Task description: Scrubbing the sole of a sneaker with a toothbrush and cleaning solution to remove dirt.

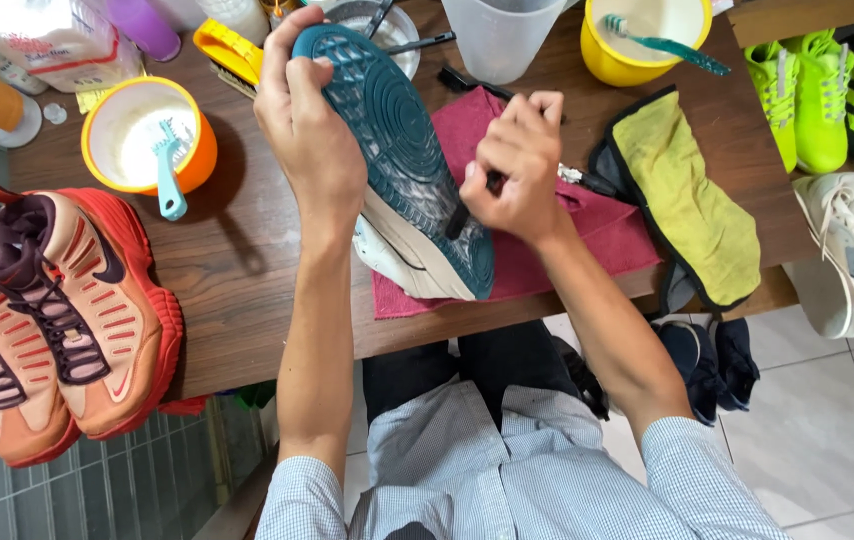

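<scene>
Left hand (309, 130): clamped over the far end of the shoe (402, 150), fingers wrapped on the sole edge; the grip tilts the teal sole up toward the camera.
Right hand (517, 170): closed on a small dark tool (459, 218), tip touching the sole near the heel.
Shoe: centre of the table (247, 260), heel resting on the red cloth (547, 250), toe raised to the far side; the cloth lies under the work, likely to catch dirt.
Left: orange bowl (147, 135) with a pale blue brush (169, 175) standing in it; pair of red-orange sneakers (57, 320) at the near left edge.
Right: yellow cloth (692, 200); yellow bowl (637, 40) with a toothbrush (667, 42) laid across, far right.
Hidden: the tool's working end and kind cannot be made out; the shoe's upper is mostly covered by the sole.
Cut off: green shoes (807, 95) and white shoes (847, 250) at the right edge; containers along the far edge.
</scene>
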